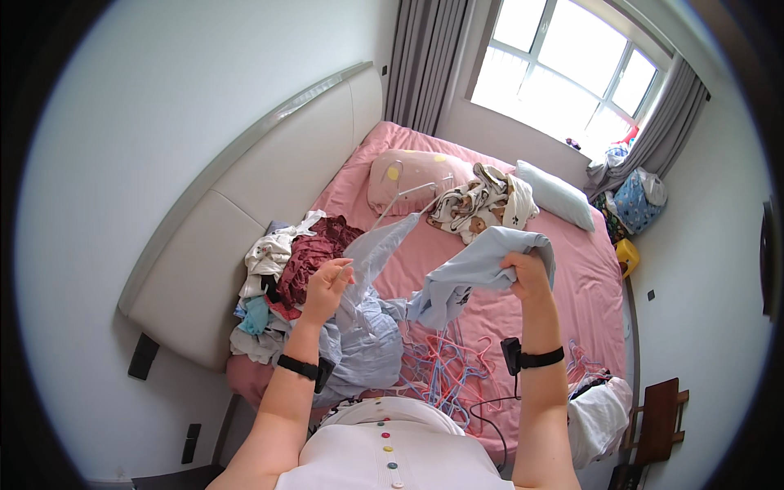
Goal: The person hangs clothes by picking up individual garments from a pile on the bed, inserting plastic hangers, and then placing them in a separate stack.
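Observation:
Both of my hands are raised over a bed with a pink sheet. My left hand is closed on a white clothes hanger, whose hook points away from me; part of a light blue garment hangs on it. My right hand grips the bunched end of a light blue cloth with a small dark print. The light blue fabric seems to run on between the hands, but whether it is one piece I cannot tell. Below lies a crumpled pale blue cloth.
Mixed clothes are heaped by the headboard. Pink and blue hangers lie tangled near my body, beside a black cable. Farther off are a pink pillow, a patterned cloth and a pale pillow. White clothing sits at right.

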{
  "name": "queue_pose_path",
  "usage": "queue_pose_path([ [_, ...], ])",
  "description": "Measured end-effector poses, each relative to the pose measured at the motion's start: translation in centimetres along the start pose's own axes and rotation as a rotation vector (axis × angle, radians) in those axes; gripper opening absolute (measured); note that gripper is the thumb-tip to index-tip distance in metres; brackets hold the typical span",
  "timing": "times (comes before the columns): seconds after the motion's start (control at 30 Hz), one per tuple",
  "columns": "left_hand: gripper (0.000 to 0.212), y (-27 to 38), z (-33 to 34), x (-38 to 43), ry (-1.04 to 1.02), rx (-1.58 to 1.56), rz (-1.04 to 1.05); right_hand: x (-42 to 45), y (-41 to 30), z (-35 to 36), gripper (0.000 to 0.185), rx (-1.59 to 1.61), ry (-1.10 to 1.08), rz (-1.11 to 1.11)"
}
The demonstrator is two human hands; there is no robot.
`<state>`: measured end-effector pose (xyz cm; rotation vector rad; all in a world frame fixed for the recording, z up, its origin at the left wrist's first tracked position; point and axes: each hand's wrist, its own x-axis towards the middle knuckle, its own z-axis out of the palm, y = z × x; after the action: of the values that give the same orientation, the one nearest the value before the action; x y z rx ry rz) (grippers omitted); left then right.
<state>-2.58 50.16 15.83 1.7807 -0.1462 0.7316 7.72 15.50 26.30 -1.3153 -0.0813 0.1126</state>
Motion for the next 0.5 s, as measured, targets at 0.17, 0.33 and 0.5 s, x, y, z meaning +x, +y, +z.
queue_pose_path([
  [0.17,0.030,1.1,0.4,0.1,-0.114,-0.149,-0.034,-0.7,-0.7,1.6,0.039,0.037,0.011,-0.140],
  [0.33,0.033,2.1,-0.2,0.3,-0.187,-0.190,-0.197,-0.3,-1.9,4.6,0.040,0.039,-0.092,-0.310],
  [0.5,0.031,3.5,-1.2,0.4,-0.263,-0.297,-0.254,2.3,0.3,8.7,0.042,-0.490,-0.014,-0.262],
])
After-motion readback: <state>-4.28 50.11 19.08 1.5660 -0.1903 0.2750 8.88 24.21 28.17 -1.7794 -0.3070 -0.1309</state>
